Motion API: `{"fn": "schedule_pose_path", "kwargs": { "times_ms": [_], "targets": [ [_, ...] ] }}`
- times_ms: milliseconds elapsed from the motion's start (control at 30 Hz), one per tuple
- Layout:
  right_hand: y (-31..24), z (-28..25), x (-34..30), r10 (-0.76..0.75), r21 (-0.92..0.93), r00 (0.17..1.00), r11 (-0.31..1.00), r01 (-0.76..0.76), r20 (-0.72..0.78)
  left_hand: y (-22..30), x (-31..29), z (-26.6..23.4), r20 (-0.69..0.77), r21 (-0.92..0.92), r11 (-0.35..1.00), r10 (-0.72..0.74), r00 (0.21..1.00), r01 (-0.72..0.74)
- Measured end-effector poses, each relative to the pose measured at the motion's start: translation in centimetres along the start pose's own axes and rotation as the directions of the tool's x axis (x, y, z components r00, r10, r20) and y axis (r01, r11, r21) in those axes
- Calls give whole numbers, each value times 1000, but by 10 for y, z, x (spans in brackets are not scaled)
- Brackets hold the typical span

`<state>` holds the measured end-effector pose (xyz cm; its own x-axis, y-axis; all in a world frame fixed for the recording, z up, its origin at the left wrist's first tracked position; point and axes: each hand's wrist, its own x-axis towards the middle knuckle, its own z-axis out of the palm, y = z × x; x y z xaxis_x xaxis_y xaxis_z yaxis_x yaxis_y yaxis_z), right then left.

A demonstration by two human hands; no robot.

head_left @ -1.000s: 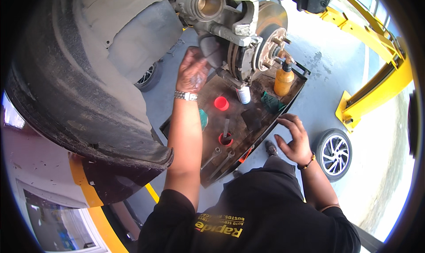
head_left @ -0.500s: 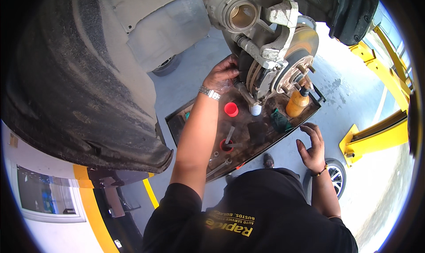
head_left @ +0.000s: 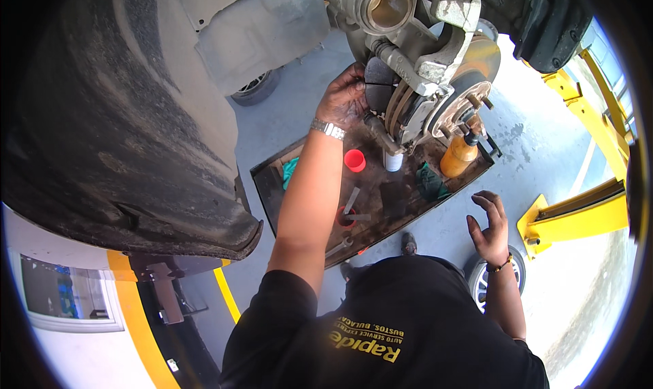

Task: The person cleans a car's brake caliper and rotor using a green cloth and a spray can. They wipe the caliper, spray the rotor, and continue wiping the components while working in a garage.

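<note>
My left hand, a watch on its wrist, grips the edge of a dark brake pad with its fingers closed. The pad is upright, its grooved face showing, left of the brake disc and under the caliper. A metal bracket spans the disc beside it. Part of my fingers is hidden behind the pad. Lower right, my right hand hangs in the air, fingers apart, holding nothing. Wheel studs stick out from the hub.
Below the brake stands a dark tray with a red cup, an orange bottle, a green cloth and a wrench. A fender liner fills the left. Yellow lift arms stand right, near a wheel.
More of the brake pad's face now shows in my left hand. The caliper and disc sit slightly higher and further right in the picture. My right hand stays open, slightly further right.
</note>
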<state>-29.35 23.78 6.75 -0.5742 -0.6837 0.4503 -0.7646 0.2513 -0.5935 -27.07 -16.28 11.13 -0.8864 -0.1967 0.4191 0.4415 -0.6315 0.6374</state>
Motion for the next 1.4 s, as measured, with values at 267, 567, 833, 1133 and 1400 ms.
{"fn": "schedule_pose_path", "kwargs": {
  "times_ms": [267, 567, 833, 1133, 1400],
  "targets": [
    [-4, 9, -10, 28, 4, 998, 1000, -28, 51, 0, 6, -14, 100, 72, 995, -79, 992, 72],
    [-15, 14, -13, 21, 9, 999, 1000, -22, 33, -1, 8, -41, 273, -13, 994, -104, 957, 112],
    [-13, 11, -37, 104, -9, 994, 995, -103, 17, 9, 3, -8, 120, 15, 998, -67, 990, 66],
    [-20, 13, -34, 83, 1, 996, 997, -83, 19, 4, 6, -19, 182, 25, 993, -118, 976, 115],
    [-22, 15, -33, 71, -11, 996, 997, -71, 51, -3, 5, -21, 136, 33, 994, -111, 984, 108]
  ]
}}
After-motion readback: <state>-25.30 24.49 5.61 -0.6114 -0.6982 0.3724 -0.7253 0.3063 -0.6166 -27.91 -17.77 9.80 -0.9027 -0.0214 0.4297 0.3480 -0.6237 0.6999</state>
